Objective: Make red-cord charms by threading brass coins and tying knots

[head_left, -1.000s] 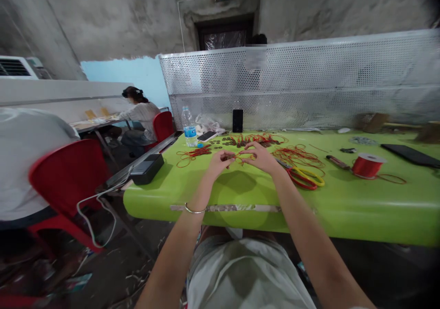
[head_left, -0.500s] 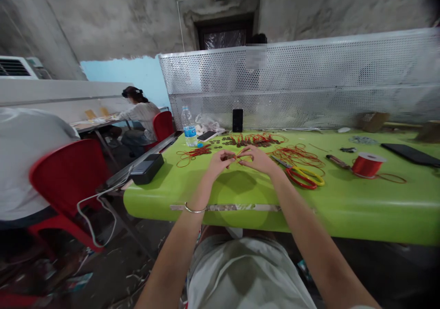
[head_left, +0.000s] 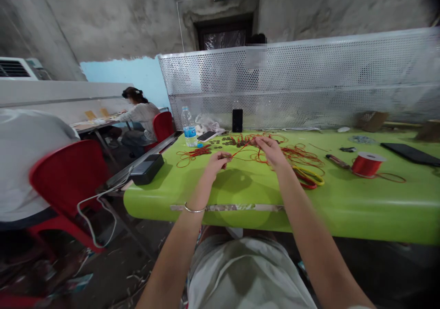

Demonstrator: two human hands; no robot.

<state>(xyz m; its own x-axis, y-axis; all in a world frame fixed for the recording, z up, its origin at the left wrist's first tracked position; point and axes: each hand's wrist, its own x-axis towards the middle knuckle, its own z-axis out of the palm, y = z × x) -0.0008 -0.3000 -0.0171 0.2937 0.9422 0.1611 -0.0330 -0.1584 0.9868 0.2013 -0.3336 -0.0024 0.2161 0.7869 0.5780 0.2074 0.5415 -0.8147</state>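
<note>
Left hand (head_left: 217, 161) is closed, fingertips pinched together on the near end of a red cord (head_left: 240, 150). Right hand (head_left: 271, 149) is raised farther out and to the right, fingers clamped on the cord's other end. The cord runs straight between them, just above the green table (head_left: 343, 199). Whether a knot or coin sits on it is too small to tell. Just beyond the hands lies a heap of dark coins (head_left: 247, 140) tangled with red cords. Loose red loops (head_left: 299, 155) lie right of the right hand, with scissors (head_left: 309, 178) beside them. A smaller bundle (head_left: 194, 153) lies left. A red spool (head_left: 367, 165) stands well to the right and looks well filled. Judgement: part done, with much cord left unused.
</note>
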